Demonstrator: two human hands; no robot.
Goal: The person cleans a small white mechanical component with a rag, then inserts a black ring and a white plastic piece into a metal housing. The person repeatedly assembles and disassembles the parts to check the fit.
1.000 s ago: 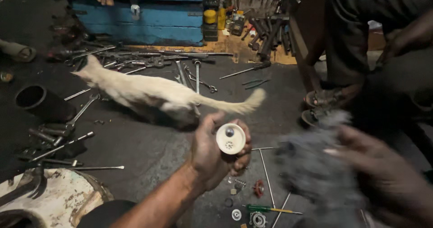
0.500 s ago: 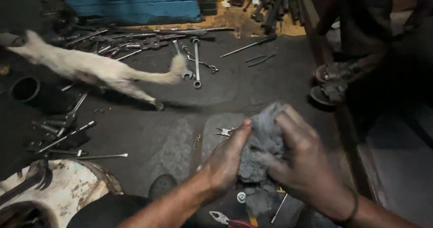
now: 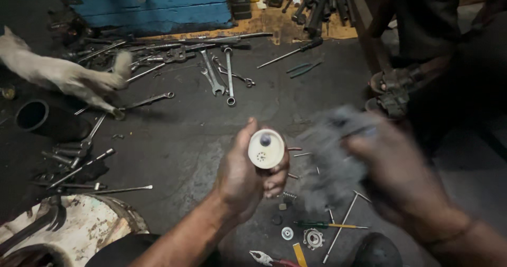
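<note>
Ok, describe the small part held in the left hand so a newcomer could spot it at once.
Start from the dark floor strewn with wrenches, then drop to the two hands at the bottom middle. The left hand holds up a round white cap, its flat face toward the camera. Unlike the grey rag in the blurred right hand, it is pale, rigid and has a small dark knob near its top.
</note>
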